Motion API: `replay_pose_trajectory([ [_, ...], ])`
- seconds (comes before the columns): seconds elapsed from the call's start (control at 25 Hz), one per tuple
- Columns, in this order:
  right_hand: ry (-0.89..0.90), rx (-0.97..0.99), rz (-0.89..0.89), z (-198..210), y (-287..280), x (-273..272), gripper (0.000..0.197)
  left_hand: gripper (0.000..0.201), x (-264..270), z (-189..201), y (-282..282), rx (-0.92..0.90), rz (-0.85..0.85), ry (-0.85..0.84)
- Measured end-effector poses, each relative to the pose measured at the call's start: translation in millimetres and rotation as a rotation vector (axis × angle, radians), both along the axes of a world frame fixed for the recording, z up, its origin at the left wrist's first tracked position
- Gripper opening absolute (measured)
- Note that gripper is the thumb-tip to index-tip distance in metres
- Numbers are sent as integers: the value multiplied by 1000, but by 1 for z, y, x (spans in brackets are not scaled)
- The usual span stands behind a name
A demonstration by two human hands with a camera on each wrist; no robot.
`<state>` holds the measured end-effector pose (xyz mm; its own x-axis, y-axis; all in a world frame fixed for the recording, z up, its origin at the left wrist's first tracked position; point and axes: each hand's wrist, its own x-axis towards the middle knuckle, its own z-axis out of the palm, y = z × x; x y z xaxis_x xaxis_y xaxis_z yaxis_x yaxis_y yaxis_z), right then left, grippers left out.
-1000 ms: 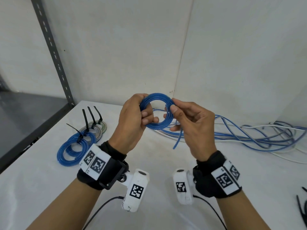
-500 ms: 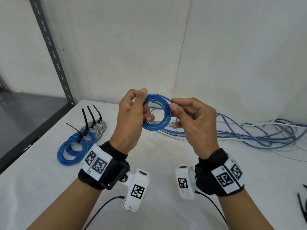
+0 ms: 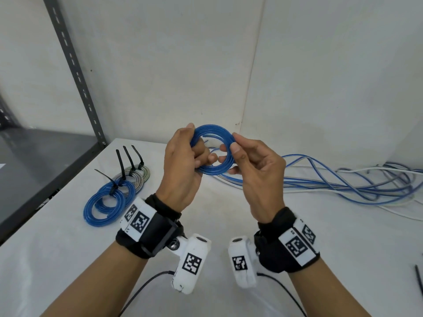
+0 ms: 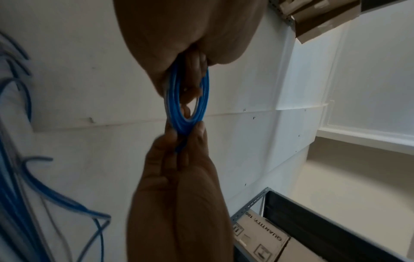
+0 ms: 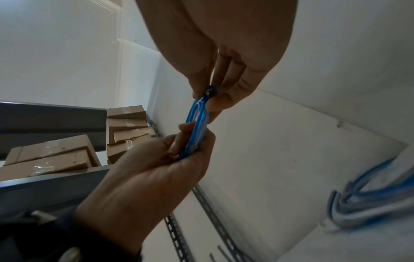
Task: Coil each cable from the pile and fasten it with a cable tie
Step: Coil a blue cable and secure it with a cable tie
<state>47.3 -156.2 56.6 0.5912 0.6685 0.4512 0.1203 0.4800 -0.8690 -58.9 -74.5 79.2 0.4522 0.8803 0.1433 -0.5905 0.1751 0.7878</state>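
Observation:
I hold a small blue cable coil [image 3: 215, 130] upright above the white table [image 3: 68, 259]. My left hand [image 3: 194, 145] grips its left side, fingers curled through the ring. My right hand [image 3: 234, 143] pinches the right side between thumb and forefinger. In the left wrist view the coil [image 4: 190, 99] is edge-on between the left hand [image 4: 186, 70] above and the right hand's fingertips [image 4: 199, 129] below. The right wrist view shows the coil [image 5: 198, 124] pinched in the right hand [image 5: 208, 99]. The loose cable pile [image 3: 343, 184], blue and white, lies behind to the right.
Tied blue coils [image 3: 107, 202] and grey coils [image 3: 137, 177] with black ties sticking up lie at the left of the table. Loose black cable ties [image 3: 418, 280] show at the right edge. A grey shelf post [image 3: 75, 72] and a dark shelf [image 3: 34, 156] stand left.
The loose cable end that hung below my right hand is now wound into the coil. Both hands have shifted their hold on the ring and lifted it slightly.

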Motion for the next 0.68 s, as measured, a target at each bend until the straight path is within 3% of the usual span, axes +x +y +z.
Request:
replay_pose_trajectory([
  [0.12, -247, -76, 11, 6, -6, 26, 18, 24, -4, 1, 6, 102, -155, 293],
  [0.24, -473, -175, 78, 11, -13, 38, 18, 40, -8, 0, 3, 347, -303, 564],
  [0.32, -435, -157, 63, 12, -12, 35, 13, 46, -9, 0, -1, 418, -286, 576],
  [0.44, -228, -46, -22, 11, -8, 28, 5, 45, -10, 1, 0, 445, -193, 485],
  [0.56, -158, -57, -30, 8, -6, 25, 4, 38, -11, 0, 5, 472, -192, 485],
  [0.68, -130, -86, 33, 8, -8, 27, 18, 29, -14, -2, 11, 488, -247, 409],
])
